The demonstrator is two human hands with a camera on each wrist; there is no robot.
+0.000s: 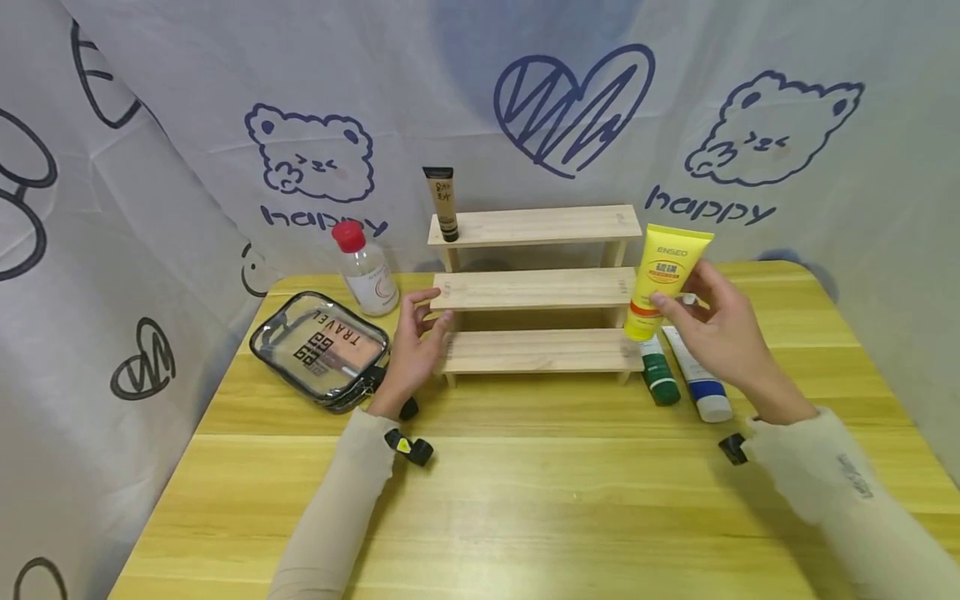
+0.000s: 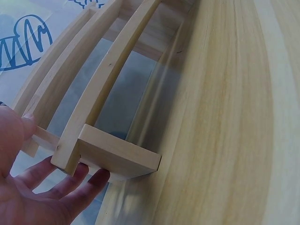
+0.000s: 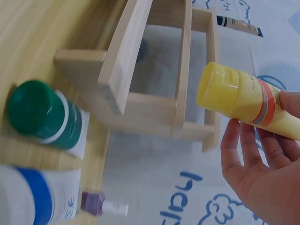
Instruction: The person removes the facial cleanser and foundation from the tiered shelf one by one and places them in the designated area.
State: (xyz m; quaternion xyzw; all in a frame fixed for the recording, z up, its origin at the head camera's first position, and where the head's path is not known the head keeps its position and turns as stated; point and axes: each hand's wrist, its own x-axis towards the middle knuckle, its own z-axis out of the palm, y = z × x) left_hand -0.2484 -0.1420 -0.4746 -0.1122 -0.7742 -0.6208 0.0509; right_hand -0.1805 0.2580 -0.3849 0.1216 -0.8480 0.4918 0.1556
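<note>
A three-tier wooden shelf [image 1: 534,288] stands on the table. My left hand [image 1: 417,346] holds its left end, fingers bent against the side panel [image 2: 117,152] and tier ends. My right hand [image 1: 720,333] grips a yellow squeeze tube [image 1: 666,279] between thumb and fingers, raised beside the shelf's right end. The tube's yellow cap [image 3: 218,88] points down, over the right ends of the tiers in the head view. On the top tier's left end, a small tan tube with black ends [image 1: 442,204] stands upright on its cap.
Right of the shelf lie a green-capped tube [image 1: 660,379] and a white-and-blue tube [image 1: 699,379]. A purple nail polish bottle [image 3: 93,203] stands behind them. Left of the shelf are a red-capped clear bottle [image 1: 370,275] and a transparent travel pouch [image 1: 318,350]. A printed curtain [image 1: 420,100] hangs behind.
</note>
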